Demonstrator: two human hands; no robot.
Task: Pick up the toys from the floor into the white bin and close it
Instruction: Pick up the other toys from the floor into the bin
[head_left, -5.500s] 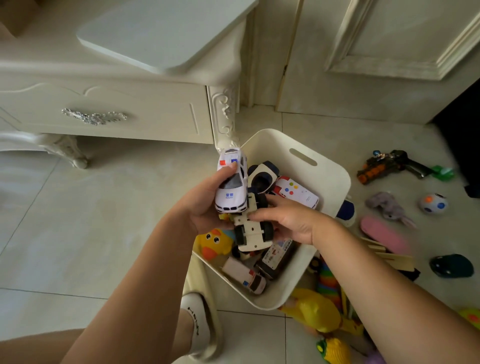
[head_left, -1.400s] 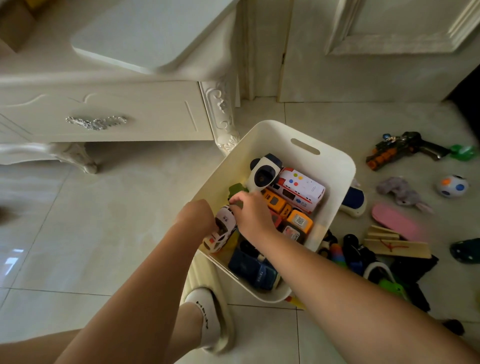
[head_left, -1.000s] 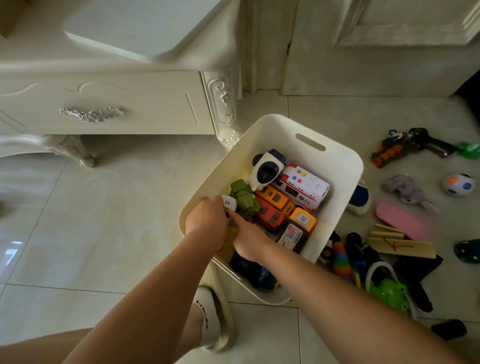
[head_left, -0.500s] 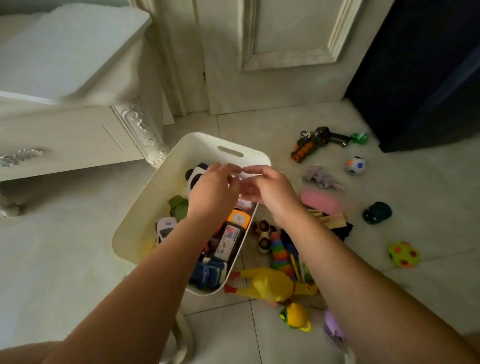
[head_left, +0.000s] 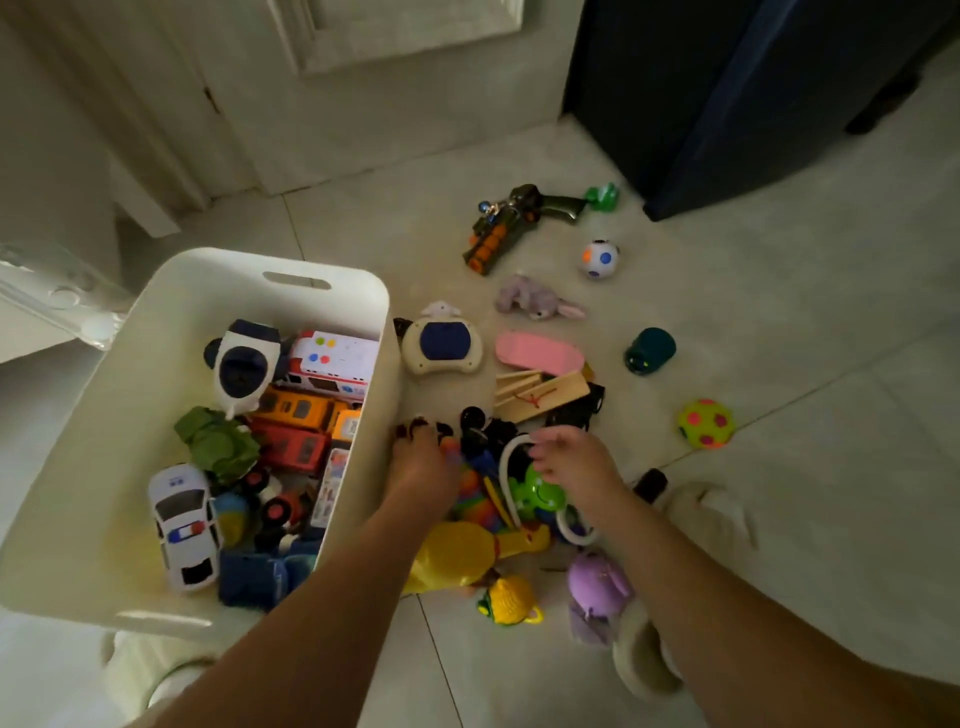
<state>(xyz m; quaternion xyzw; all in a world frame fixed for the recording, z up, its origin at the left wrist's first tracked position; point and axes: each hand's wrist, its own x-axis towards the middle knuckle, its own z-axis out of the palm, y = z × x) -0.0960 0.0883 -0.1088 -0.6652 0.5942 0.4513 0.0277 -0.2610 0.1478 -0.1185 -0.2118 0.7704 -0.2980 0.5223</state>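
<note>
Two hands work the toy pile (head_left: 480, 501) at frame centre, beside the white bin (head_left: 291, 260). Left hand (head_left: 423, 465): fingertips down among dark pieces, grip unclear. Right hand (head_left: 571, 460): fingers loosely spread over a green toy (head_left: 540, 496), probably choosing. Bin sits left, part-filled, lidless.

- white bin (head_left: 119, 374): smooth plastic, matt
- floor (head_left: 779, 322): pale tile, glossy, faintly reflective
- police car (head_left: 184, 525): hard plastic, shiny
- wooden blocks (head_left: 540, 392): bare wood, matt
- purple bunny (head_left: 530, 301): soft, fuzzy cloth
- yellow chicken (head_left: 457, 558): smooth, rubbery-looking
- slipper (head_left: 644, 665): pale, fluffy cloth
</note>
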